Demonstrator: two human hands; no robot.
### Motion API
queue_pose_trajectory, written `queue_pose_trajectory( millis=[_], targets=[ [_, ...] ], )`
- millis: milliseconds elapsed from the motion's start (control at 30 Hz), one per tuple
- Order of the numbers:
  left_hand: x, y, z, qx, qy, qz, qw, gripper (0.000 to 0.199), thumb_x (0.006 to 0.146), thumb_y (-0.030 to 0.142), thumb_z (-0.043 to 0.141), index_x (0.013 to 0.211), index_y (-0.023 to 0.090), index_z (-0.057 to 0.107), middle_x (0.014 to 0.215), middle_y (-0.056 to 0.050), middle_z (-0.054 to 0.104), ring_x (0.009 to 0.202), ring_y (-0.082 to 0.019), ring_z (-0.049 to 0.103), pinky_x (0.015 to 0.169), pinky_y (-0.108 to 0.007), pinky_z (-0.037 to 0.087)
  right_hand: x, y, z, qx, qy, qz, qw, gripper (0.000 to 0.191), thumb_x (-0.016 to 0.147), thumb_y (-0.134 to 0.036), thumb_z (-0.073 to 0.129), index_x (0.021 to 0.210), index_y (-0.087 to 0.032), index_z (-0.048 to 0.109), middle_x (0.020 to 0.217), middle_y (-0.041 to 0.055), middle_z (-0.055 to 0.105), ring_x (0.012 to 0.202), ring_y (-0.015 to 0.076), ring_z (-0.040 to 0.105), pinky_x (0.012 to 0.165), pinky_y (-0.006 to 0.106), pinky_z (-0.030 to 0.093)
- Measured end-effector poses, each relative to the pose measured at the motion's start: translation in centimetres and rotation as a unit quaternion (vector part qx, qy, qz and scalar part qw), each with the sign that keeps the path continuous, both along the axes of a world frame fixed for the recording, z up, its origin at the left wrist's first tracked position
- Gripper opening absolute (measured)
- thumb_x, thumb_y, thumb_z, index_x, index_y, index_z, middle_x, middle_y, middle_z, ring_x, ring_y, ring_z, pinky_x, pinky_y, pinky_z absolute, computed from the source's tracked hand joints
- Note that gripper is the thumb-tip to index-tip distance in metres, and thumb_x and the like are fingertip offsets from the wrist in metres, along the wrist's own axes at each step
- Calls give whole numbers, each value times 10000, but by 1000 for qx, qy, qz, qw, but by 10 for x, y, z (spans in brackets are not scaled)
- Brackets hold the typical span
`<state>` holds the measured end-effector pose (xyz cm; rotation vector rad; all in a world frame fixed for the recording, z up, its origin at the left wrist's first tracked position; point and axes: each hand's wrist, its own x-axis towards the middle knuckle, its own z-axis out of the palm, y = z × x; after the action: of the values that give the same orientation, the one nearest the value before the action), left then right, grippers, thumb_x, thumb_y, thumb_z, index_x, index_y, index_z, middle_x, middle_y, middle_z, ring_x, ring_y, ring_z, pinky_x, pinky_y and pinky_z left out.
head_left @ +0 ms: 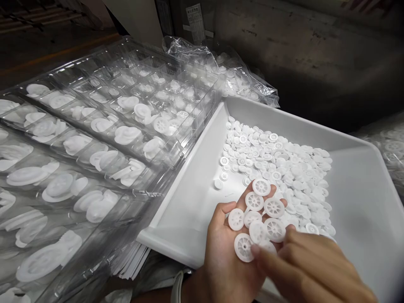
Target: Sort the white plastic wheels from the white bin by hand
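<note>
Palm up at the lower middle, my left hand (221,248) is cupped under several white spoked plastic wheels (274,208), above the near side of a grey bin (176,223). My right hand (311,261) comes in from the lower right, its fingers bent, and a fingertip touches the wheels at the edge of the left palm. Whether it pinches one of them is hard to tell. Behind both hands, a heap of small white wheels (284,168) lies in the bin.
Clear compartment trays (148,189) with white parts in their pockets fill the left side. A clear plastic bag (235,78) of white parts lies behind the bin, another (389,139) at the right edge. Paper sheets (131,259) stick out beneath the trays.
</note>
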<state>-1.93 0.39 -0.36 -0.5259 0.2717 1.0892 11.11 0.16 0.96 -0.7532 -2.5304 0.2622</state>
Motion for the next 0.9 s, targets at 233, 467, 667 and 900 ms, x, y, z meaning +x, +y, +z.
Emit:
queue_pose_trajectory(
  millis=[233, 467, 667, 900],
  targets=[
    [5, 0, -4, 0, 22, 13, 1000, 419, 847, 259, 375, 1228, 139, 501, 1055, -93, 647, 948, -203, 608, 844, -312, 428, 2, 25, 15, -128, -149, -53, 979, 160, 914, -181, 440, 1016, -228, 554, 715, -11, 536, 568, 127, 511, 469, 245, 336],
    [5, -4, -4, 54, 31, 6, 998, 326, 869, 246, 337, 1095, 189, 565, 842, -20, 644, 840, -177, 621, 798, -313, 449, -7, 29, 22, -291, -78, -97, 948, 145, 876, -164, 466, 757, -214, 532, 693, -28, 543, 585, 107, 493, 526, 232, 372],
    [5, -2, -2, 55, 63, 9, 996, 347, 870, 248, 351, 1157, 187, 536, 974, -55, 657, 869, -192, 621, 815, -348, 448, -4, 34, 23, -478, 68, -227, 846, 128, 851, -306, 519, 800, -214, 593, 593, -50, 356, 532, 98, 375, 476, 188, 384],
    [4, -3, 1, 22, 138, 2, 990, 377, 865, 265, 381, 1196, 167, 531, 1061, -93, 655, 917, -211, 622, 859, -377, 445, 2, 32, 14, -533, 123, -251, 798, 191, 818, -362, 548, 725, -197, 578, 592, -50, 357, 565, 103, 359, 545, 206, 368]
  ],
)
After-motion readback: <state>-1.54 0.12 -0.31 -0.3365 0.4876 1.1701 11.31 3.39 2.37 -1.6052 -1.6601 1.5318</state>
